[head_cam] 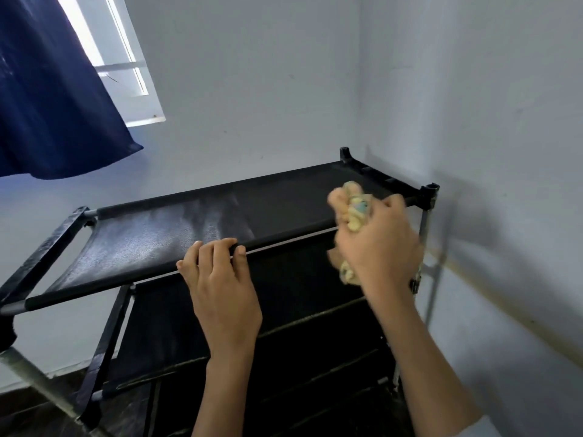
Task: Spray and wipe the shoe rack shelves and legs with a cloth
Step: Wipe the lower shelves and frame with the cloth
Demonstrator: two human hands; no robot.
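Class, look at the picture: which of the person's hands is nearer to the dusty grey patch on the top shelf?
Left. The left hand grips the front bar just below the dusty patch. The right hand, holding the cloth, is farther to the right, off the patch.

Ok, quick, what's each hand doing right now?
Left hand: fingers curled over the front bar of the black fabric top shelf, holding it.
Right hand: closed on a crumpled yellowish cloth.
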